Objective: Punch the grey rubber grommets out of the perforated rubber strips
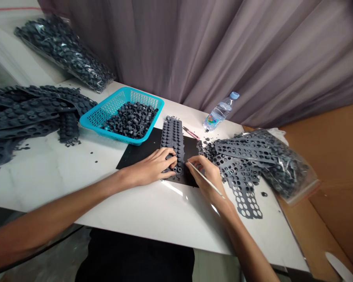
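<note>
A dark grey moulded rubber strip [172, 135], studded with rows of round caps, lies on a black mat [138, 154]. Over its near end, my left hand [160, 164] has its fingers bent and thumb against it, gripping and pressing it down. Just right of the strip, my right hand [205, 174] is closed pen-fashion round a thin white stick-like tool [207, 181]. The tool's tip is close to the strip's right edge; whether it touches I cannot tell. Beyond the hands lies a small pink-handled cutter [191, 133].
A blue basket [120, 137] holds loose grey rubber caps. More strips [26, 109] pile up at left, below a filled plastic bag [64, 51]. At right lie punched-out sheets [244, 156], scraps and another bag [291, 172]. A water bottle [220, 113] stands near the curtain [170, 51].
</note>
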A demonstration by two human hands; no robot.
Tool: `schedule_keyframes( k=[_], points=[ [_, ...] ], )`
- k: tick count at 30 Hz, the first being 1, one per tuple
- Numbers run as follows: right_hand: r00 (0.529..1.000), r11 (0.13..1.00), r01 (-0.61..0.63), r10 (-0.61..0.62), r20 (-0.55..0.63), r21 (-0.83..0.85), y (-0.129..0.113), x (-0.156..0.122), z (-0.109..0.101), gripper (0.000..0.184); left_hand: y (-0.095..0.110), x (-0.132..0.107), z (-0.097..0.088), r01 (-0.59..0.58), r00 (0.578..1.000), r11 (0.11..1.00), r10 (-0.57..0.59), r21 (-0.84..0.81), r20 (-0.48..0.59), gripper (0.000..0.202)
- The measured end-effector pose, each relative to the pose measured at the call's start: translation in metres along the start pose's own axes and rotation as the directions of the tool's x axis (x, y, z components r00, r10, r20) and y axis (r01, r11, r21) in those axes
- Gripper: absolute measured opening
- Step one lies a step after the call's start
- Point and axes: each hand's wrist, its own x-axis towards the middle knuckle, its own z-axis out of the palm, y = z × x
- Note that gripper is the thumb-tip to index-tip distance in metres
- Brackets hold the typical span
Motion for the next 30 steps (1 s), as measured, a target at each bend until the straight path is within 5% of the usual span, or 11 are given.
schedule_keyframes(
  k=[8, 17, 30],
  points=[
    [0.995, 0.986, 0.040, -0.055, 0.089, 0.164, -0.011, -0.002, 0.004, 0.012, 0.003, -0.006, -0.019, 0.032, 0.998, 0.998, -0.035, 0.058, 0.050, 0.022],
    [0.939, 0.952, 0.225, -0.269, 0.216, 0.206, -0.025, 0.003, 0.020, 0.017, -0.017, -0.019, -0.014, 0.065, 0.994, 0.992, -0.074, -0.107, -0.081, 0.022],
    [0.951, 0.974, 0.144, -0.185, 0.250, 0.172, -0.033, 0.004, 0.018, 0.017, -0.017, -0.019, -0.010, 0.090, 0.990, 0.985, -0.104, -0.149, -0.090, 0.016]
  ],
)
